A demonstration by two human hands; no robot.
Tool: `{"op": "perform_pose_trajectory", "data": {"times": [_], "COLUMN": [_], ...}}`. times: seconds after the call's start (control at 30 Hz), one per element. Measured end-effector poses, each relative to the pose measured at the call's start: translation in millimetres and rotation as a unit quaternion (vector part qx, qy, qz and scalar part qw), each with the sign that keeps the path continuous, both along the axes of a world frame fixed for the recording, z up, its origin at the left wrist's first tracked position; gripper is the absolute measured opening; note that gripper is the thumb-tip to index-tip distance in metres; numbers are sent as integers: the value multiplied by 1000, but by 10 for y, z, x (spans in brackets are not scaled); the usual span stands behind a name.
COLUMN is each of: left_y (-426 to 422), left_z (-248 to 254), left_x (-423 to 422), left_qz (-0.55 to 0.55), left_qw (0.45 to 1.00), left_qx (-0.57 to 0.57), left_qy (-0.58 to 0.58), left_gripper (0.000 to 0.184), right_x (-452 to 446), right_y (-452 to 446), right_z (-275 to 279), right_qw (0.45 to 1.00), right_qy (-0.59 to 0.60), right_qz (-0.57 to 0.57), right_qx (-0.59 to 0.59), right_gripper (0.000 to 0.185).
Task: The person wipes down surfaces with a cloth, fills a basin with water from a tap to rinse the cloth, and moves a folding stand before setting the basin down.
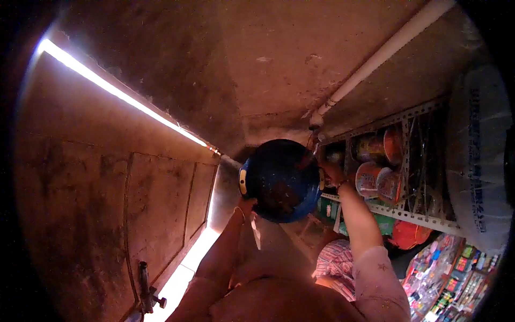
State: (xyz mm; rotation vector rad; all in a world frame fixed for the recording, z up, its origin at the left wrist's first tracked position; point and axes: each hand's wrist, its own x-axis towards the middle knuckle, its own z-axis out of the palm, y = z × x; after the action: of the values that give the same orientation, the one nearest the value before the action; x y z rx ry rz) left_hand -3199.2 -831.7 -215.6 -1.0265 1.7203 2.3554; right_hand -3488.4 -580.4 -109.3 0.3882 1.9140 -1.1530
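A round, dark blue tub (279, 185) with pale lugs on its two sides is held out in front of me, its dark hollow facing me. Smudges and specks show inside it. My left hand (248, 206) is closed on the lower left rim, below the left lug. At the right side, my right hand (332, 172) is closed by the other lug and rim; its fingers are dim and partly hidden. Just above that hand, a small tap-like fitting (315, 126) ends a pale wall pipe (381, 56).
Right of the tub stands a perforated metal rack (424, 214) holding plastic containers (370, 180) and a red bag (410, 234). A large printed sack (477, 161) hangs beyond it. On the left is a brown door (161, 204) with a bolt (145, 290). Patterned cloth (337, 263) lies below.
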Motion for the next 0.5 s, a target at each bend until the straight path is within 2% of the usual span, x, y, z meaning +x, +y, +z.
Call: {"op": "perform_pose_trajectory", "data": {"times": [0.03, 0.13, 0.23, 0.27, 0.33, 0.37, 0.43, 0.5], "left_y": [6, -24, 36, 80, 111, 84, 36, 24], "left_z": [12, 53, -106, -121, -121, -73, 141, 380], "left_x": [10, 65, 100, 116, 124, 143, 144, 121], "left_qz": [-19, -85, -61, 8, 76, 28, -19, -27], "left_qw": [999, 995, 993, 998, 986, 998, 997, 997], "left_qx": [-32, -50, -37, 51, 140, 43, -55, -31], "left_qy": [18, 17, 94, 25, -44, -46, -47, -71], "left_gripper": [18, 21, 26, 27, 28, 28, 29, 28], "right_x": [-7, -92, -91, -58, -13, 11, 39, 43], "right_y": [18, 207, 280, 242, 77, -18, -131, -103], "right_z": [-49, -547, -629, -524, -235, -88, 76, 1], "right_qw": [1000, 989, 967, 978, 994, 998, 999, 999], "right_qy": [1, 115, 150, 115, 49, 16, -18, 4], "right_qz": [2, 90, 193, 155, 79, 41, 4, 9], "right_qx": [2, -38, -80, -73, -61, -55, -50, -53], "right_gripper": [34, 33, 32, 31, 29, 29, 28, 27]}}
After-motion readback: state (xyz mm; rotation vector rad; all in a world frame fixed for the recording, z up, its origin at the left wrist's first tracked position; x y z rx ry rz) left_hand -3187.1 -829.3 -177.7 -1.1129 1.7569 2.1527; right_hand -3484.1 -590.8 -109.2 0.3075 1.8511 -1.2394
